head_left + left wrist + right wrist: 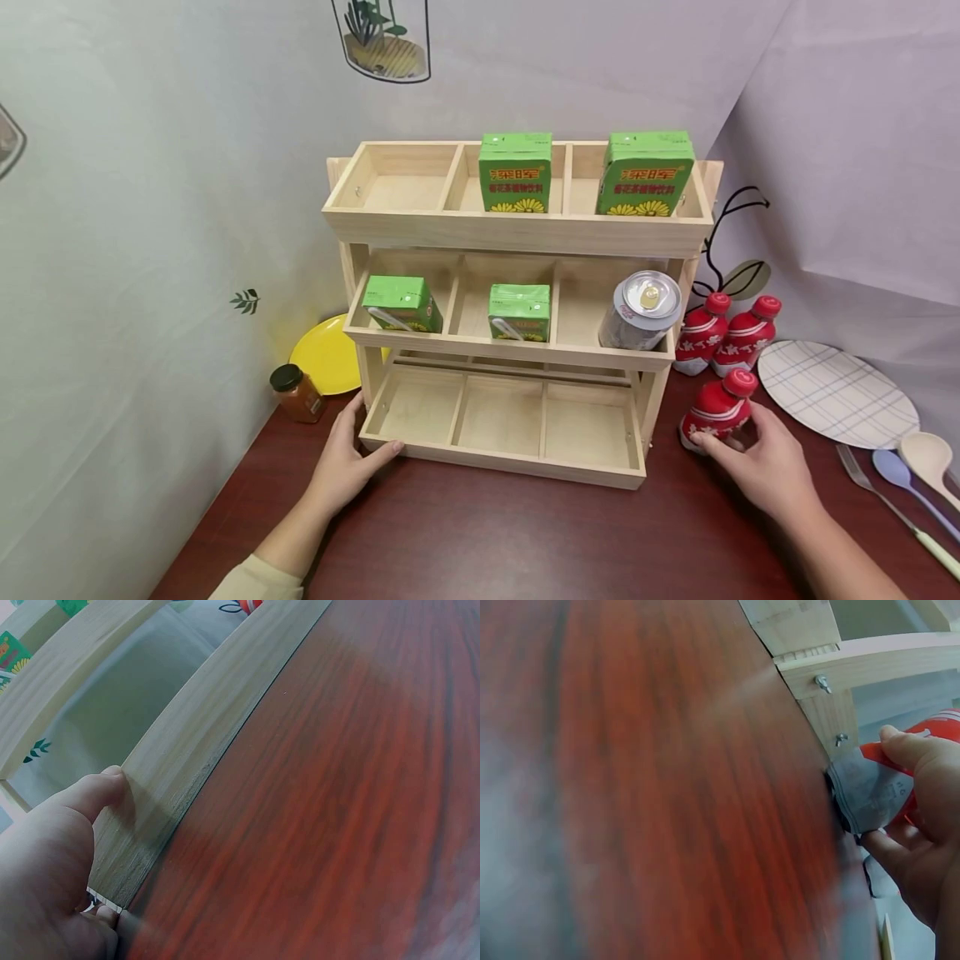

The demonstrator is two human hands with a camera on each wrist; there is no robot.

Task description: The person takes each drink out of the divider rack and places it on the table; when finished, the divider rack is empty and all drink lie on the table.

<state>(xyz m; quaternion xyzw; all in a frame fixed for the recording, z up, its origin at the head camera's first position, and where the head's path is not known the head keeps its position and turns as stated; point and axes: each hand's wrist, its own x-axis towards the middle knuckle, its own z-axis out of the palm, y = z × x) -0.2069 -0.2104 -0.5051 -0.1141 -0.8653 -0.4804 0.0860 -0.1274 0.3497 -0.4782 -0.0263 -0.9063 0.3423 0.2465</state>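
My right hand [776,462] is clamped round a red bottle [718,408], with 2 more bottles [701,333] standing beyond it. My left hand [347,458] grips the wooden rack [517,235] at its near corner, thumb on the front; beyond that hand, a jar [302,395] stands on the counter [525,533].

Hands well apart over the bench [480,542]. Your left hand [347,458] sits near the bench's left edge in a holding pose: left thumb [384,454] stretched inward to the right, the other fingers mostly hidden. Your left forearm [294,529] slants in from the near left, with a pale cuff [258,581] partway up it. Your right hand [768,458], toward the bench's right side, is curled in a grip: right thumb [906,748] opposed to the fingers [891,853]. Your right forearm [843,550] slants in from the near right, bare as far as seen.
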